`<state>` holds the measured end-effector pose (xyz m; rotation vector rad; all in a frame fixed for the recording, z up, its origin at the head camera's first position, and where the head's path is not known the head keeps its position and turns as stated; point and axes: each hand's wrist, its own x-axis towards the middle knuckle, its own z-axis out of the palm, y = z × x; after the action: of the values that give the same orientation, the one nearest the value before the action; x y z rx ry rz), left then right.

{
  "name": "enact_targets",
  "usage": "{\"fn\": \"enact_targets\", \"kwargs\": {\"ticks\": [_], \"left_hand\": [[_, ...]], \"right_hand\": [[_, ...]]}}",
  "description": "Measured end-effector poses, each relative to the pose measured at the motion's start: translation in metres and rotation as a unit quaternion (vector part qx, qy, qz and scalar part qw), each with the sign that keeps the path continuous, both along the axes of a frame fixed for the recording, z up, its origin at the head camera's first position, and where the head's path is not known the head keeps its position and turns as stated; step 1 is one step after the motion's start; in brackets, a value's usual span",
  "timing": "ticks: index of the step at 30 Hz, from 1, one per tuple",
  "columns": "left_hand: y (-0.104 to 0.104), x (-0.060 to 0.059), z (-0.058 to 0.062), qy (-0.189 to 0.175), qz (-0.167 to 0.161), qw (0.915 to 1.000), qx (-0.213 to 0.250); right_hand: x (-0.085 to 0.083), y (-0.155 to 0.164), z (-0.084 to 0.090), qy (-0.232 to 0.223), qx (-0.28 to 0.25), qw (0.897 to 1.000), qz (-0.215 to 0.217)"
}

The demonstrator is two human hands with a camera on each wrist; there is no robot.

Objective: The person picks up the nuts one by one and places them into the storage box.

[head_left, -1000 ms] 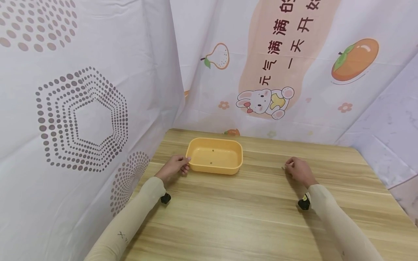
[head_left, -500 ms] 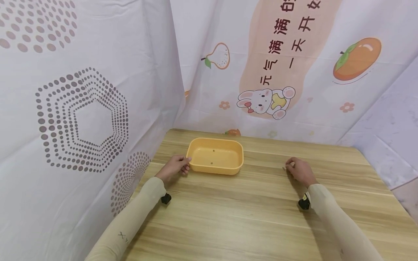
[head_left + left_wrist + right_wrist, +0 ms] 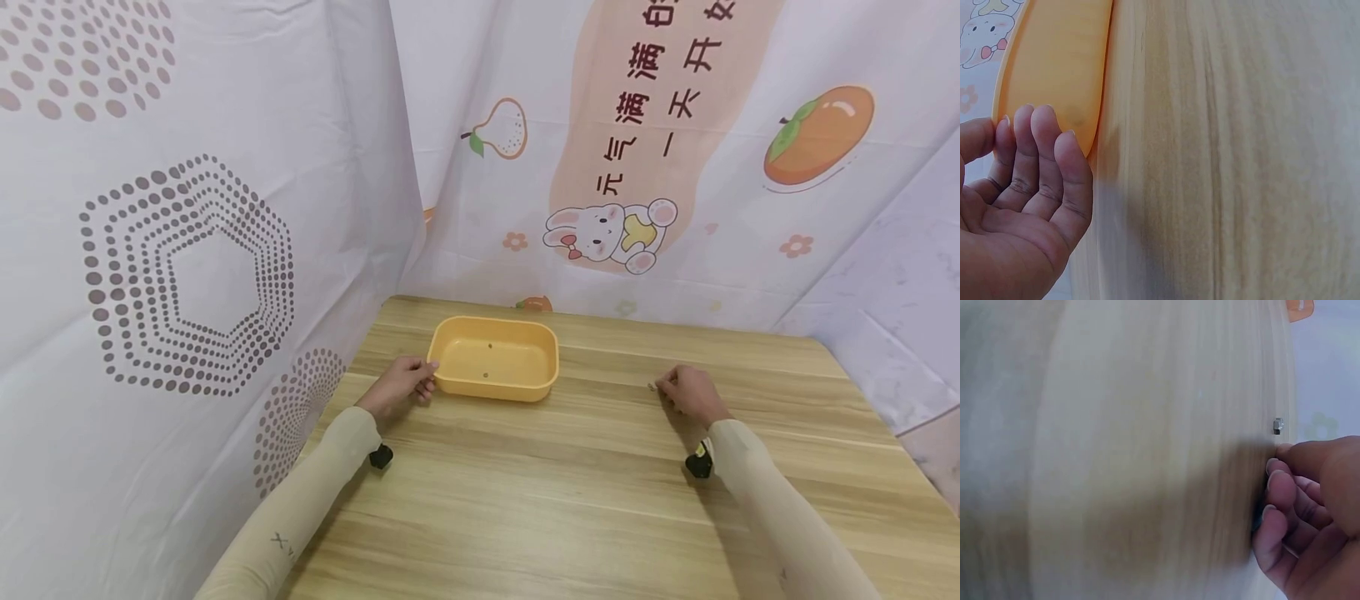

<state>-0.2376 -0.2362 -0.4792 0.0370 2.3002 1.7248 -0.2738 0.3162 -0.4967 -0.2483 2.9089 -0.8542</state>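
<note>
My left hand (image 3: 401, 387) pinches the near-left rim of a yellow-orange plastic basin (image 3: 542, 385). In the left wrist view, the thumb lies over the rim and the other fingertips rest against the wall (image 3: 1060, 56). Two small dark pieces (image 3: 485, 375) lie on the basin floor. My right hand (image 3: 692, 392) is low over the table, fingers curled and thumb close to the index fingertip. Just beyond those tips lies a small silvery metal nut (image 3: 1278, 425). A dark glint (image 3: 1258, 515) shows behind the curled fingers; I cannot tell whether they hold it.
The wood-grain table (image 3: 540, 500) extends between and in front of both hands. A printed cloth (image 3: 465, 242) hangs along its back edge, and a patterned white cloth (image 3: 337, 208) hangs at the left. Black wrist cameras (image 3: 699, 463) sit below the cuffs.
The right hand has shifted very slightly toward me, and the small metal nut shows just beyond its fingertips. The left hand and basin stay in place.
</note>
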Motion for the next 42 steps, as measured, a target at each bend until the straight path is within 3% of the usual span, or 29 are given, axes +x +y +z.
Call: {"fn": "enact_targets", "kwargs": {"ticks": [10,21,42], "left_hand": [[0.005,0.01,0.018,-0.015,-0.007,0.9999,-0.002],[0.0,0.001,-0.003,-0.005,0.009,0.9999,0.003],[0.0,0.001,0.001,0.002,0.005,1.0,0.007]], "right_hand": [[0.0,0.002,-0.001,0.0,0.005,1.0,0.014],[0.001,-0.002,-0.003,0.023,0.016,1.0,0.013],[0.003,-0.015,0.008,0.059,0.009,0.998,0.009]]}}
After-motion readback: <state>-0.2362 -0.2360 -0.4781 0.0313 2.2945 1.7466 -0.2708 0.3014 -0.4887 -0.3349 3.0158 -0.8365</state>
